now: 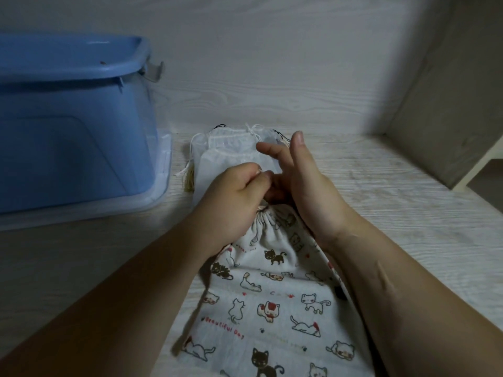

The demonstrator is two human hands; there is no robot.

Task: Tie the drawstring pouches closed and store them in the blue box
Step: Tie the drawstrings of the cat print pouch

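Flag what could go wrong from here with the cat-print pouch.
1. The cat-print pouch neck is gathered, but the left hand only pinches what is likely its hidden drawstring while the right hand is spread; the knot may slip.
2. Loose cords of the white pouches lie just beyond the hands and could tangle.

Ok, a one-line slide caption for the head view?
Left hand and right hand meet over the gathered neck of the cat-print pouch; white pouches behind, blue box left.
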